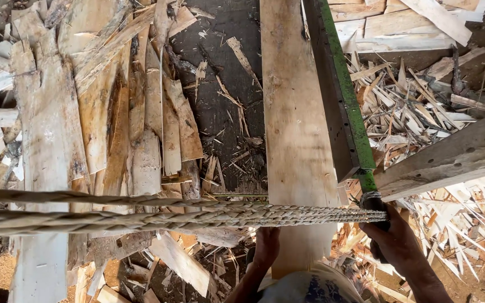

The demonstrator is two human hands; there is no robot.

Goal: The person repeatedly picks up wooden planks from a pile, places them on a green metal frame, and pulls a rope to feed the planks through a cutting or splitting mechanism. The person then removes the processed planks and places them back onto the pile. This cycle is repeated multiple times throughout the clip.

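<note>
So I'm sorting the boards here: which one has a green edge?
The dark board running up from the right hand; its right edge is painted green, while the wide plank beside it is bare pale wood.

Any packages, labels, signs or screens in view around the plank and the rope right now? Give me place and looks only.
None in view: no package, label, sign or screen.
Only a pale plank, a green-edged bar tied with a twisted rope, and wood scraps.
The right hand grips the bar's lower end.
</note>
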